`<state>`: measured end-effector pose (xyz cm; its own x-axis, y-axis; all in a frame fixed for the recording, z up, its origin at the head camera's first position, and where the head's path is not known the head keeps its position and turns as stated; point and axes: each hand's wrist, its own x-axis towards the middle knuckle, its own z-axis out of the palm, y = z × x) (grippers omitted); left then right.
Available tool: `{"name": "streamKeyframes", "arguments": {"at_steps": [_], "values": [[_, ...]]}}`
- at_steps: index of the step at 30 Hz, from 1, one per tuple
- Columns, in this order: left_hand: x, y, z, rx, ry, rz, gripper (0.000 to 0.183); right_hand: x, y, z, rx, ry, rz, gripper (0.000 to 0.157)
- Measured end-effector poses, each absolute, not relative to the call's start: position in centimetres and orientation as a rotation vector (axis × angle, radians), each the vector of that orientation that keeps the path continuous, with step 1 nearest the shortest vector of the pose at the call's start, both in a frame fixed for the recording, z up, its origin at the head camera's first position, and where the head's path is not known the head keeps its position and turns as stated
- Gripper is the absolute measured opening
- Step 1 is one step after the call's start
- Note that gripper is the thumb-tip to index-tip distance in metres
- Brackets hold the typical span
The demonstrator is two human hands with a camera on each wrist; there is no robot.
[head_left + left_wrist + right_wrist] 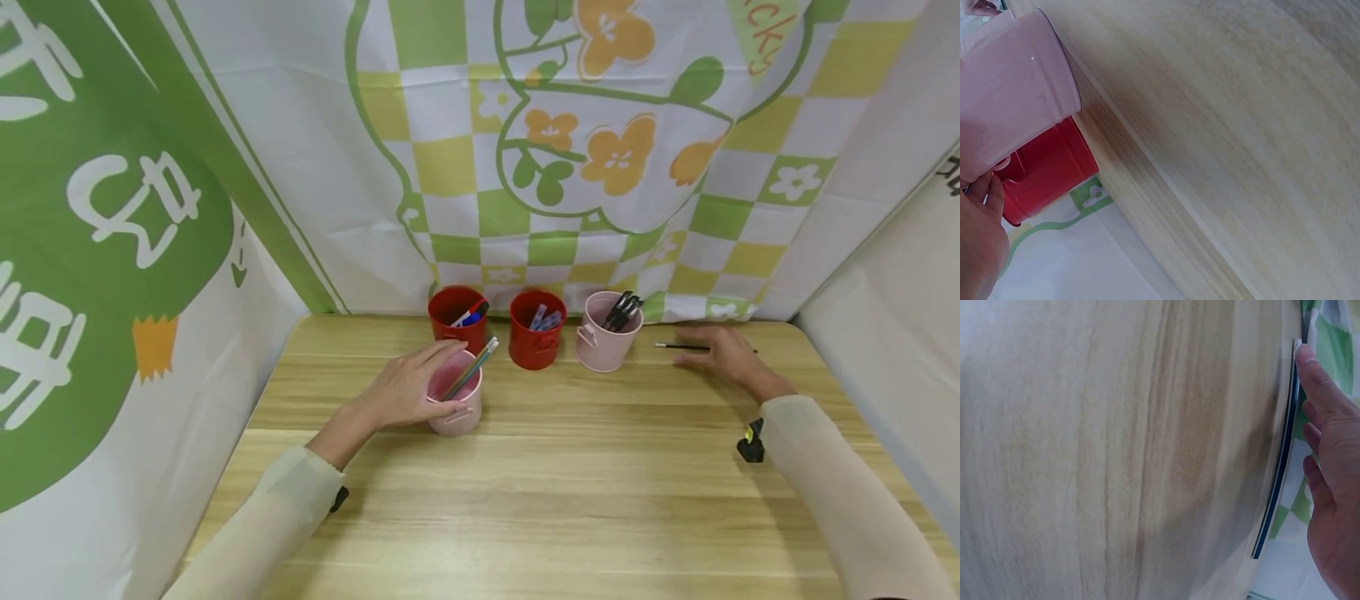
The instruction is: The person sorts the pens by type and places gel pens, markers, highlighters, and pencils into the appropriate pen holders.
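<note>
In the head view, my left hand (408, 387) grips a pink bucket (452, 425) from its left side, fingers at the rim and thumb near the front handle. Two pencils (474, 368) with white ends lean inside it. The left wrist view shows the bucket's wall (1019, 81) and part of the hand (979, 244). At the back right, my right hand (723, 354) reaches over a dark pencil (673, 346) with a white end, lying flat. In the right wrist view the thumb tip is right at one end of that pencil (1280, 459); the fingers are loosely extended.
Along the table's back stand a red bucket (450, 332) with markers, another red bucket (531, 354) with pale bluish items, and a pink bucket (600, 357) with black pens. A patterned cloth (517, 225) hangs behind the wooden table (570, 492); more cloth hangs at both sides.
</note>
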<state>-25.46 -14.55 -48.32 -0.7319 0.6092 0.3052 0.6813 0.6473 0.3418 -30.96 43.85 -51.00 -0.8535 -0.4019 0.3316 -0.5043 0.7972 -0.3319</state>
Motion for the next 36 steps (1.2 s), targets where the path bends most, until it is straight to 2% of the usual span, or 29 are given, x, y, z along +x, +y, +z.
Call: {"name": "streamKeyframes", "arguments": {"at_steps": [18, 36], "values": [[-25.6, -14.5, -48.3, -1.073, -2.724, -0.670, 0.095, -31.4, 44.7, -52.4, 0.599, -2.824, 0.658, 0.047], [-25.4, -14.5, -48.2, -1.078, -2.711, -0.673, 0.095, -31.0, 44.0, -52.6, 0.534, -2.793, 0.697, 0.028]]}}
